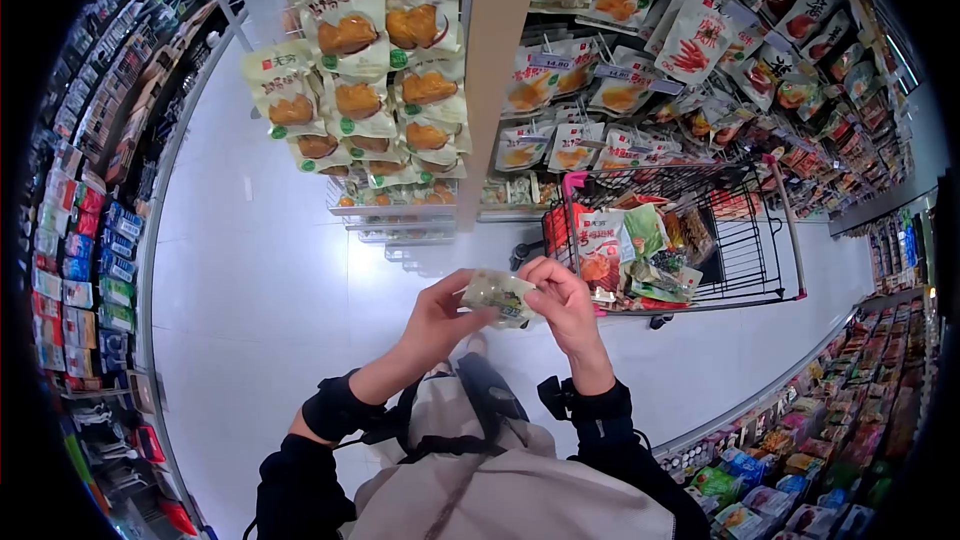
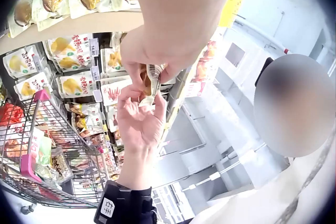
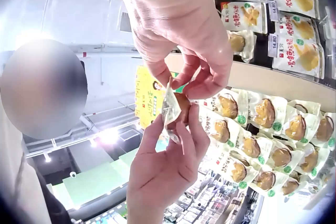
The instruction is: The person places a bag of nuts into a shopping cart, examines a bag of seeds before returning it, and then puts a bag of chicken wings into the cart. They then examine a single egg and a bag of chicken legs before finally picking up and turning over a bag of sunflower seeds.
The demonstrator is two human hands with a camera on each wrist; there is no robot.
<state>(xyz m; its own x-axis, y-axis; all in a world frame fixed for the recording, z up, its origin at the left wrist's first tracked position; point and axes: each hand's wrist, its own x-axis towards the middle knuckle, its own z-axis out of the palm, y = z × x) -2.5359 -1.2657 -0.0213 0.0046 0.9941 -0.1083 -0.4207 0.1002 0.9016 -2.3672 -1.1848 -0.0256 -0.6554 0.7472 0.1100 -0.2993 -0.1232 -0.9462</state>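
Beige clothing [image 1: 510, 495] fills the frame's bottom centre; above it, the left hand [image 1: 438, 312] and right hand [image 1: 566, 308] pinch a small, glossy, pale plastic packet [image 1: 497, 290] mid-frame.

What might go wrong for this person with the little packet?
The left fingers and right fingers pinch the small packet above the floor, so it might slip and drop. The shopping cart stands close on the right; turning that way could bump it. The packets piled inside it might then slide.

Loaded shopping cart [image 1: 574, 181], hanging food pouches [image 1: 427, 28]; pale floor [image 1: 250, 270]
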